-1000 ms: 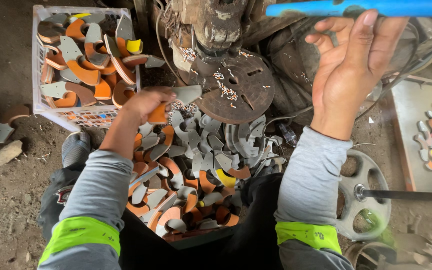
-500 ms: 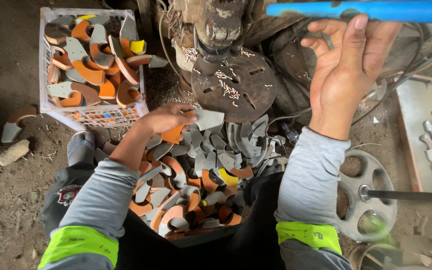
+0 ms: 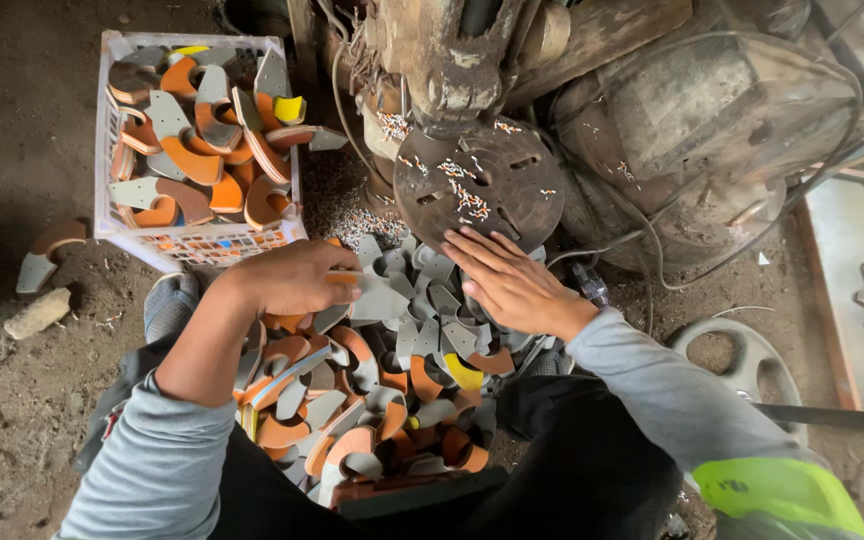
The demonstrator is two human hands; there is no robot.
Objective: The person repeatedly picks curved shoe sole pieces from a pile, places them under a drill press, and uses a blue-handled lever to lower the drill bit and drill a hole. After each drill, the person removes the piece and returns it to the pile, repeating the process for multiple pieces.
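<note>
Gripping one grey curved flat piece atop the lap-held heap of grey and orange curved cut-outs, the left hand stays closed, while the right hand, raised a second ago, now lies open-fingered on the heap below the round perforated metal plate, beside the white plastic crate.

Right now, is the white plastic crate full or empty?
Full: the white plastic crate is heaped to its rim with curved orange and grey pieces.
</note>
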